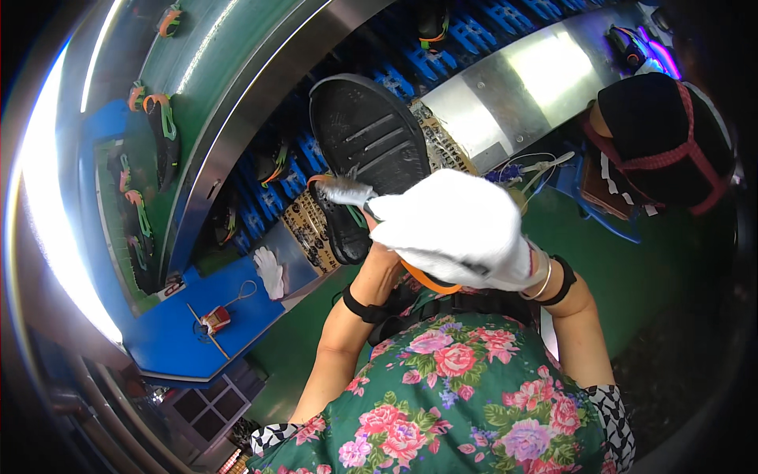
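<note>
The right hand, in a white glove, is closed around the handle of a small tool whose pale tip points left and touches the black shoe sole. The shoe is held up in the middle of the view, sole toward the camera, toe far, heel near. The left hand sits under and behind the shoe, mostly hidden by the glove and the shoe; it seems to support the shoe, but I cannot tell how its fingers lie. An orange edge of the shoe shows just below the glove. Farther left, a spare white glove lies on a blue table. Far left, finished shoes ride a green conveyor belt. At the right, another person's dark cap shows.
</note>
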A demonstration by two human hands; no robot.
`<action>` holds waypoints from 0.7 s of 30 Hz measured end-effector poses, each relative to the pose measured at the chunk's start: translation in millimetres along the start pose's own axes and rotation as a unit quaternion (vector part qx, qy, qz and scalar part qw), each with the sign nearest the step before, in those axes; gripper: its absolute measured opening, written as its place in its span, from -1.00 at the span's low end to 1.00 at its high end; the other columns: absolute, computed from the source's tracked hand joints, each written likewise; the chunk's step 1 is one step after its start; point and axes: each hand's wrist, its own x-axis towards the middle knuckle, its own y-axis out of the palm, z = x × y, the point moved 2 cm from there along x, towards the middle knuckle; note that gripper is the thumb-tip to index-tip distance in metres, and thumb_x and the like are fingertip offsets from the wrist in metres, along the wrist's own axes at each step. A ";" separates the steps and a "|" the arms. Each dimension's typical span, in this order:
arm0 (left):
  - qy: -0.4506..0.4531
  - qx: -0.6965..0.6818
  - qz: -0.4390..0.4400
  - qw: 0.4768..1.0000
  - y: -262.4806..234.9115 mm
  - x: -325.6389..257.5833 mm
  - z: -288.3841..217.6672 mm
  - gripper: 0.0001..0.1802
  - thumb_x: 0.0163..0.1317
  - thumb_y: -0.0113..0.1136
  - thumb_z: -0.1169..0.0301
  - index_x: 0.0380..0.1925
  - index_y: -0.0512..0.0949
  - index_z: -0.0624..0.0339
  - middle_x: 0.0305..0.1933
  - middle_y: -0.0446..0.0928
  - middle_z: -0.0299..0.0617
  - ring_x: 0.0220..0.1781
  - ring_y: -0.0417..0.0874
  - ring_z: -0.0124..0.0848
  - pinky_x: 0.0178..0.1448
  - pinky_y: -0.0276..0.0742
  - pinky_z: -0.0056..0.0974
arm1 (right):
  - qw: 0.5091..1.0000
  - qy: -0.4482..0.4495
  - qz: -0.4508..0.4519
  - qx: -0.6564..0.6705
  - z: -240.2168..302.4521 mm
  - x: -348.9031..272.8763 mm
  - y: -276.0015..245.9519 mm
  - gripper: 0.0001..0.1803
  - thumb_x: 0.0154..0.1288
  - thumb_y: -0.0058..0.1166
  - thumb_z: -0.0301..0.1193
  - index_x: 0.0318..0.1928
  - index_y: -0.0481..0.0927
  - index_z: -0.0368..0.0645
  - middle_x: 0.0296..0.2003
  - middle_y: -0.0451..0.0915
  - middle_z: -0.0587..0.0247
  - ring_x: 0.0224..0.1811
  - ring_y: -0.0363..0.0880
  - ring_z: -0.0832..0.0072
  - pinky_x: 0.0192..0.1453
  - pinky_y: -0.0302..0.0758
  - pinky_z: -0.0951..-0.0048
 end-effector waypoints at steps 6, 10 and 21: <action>0.027 -0.020 -0.008 0.999 -7.2 6.2 -7.7 0.11 0.26 -0.35 -0.59 0.36 0.35 0.18 0.30 0.51 -0.09 0.28 0.55 -0.19 0.39 0.47 -0.03 | 0.997 0.054 -0.050 0.019 -7.6 -9.6 8.2 -0.62 0.07 0.32 -0.55 -0.02 0.76 -0.17 -0.06 0.75 0.08 -0.13 0.73 0.22 -0.08 0.67 0.29; 0.007 0.080 -0.039 0.996 -15.1 10.8 -5.4 0.26 0.11 -0.31 -0.69 0.40 0.32 0.24 0.29 0.50 0.00 0.28 0.56 -0.12 0.40 0.47 -0.01 | 0.999 -0.021 -0.001 0.026 -6.6 -3.4 -2.4 -0.63 0.10 0.35 -0.53 -0.02 0.76 -0.15 -0.06 0.75 0.07 -0.16 0.73 0.25 -0.11 0.67 0.30; 0.006 0.081 0.091 0.993 15.0 28.9 -22.1 0.33 0.01 -0.45 -0.77 0.24 0.41 0.30 0.09 0.58 0.12 0.06 0.69 -0.08 0.16 0.65 0.00 | 0.994 0.066 0.044 0.079 -12.5 -5.2 -13.8 -0.70 0.11 0.39 -0.50 -0.09 0.78 -0.17 -0.12 0.78 0.20 -0.17 0.74 0.29 -0.10 0.65 0.32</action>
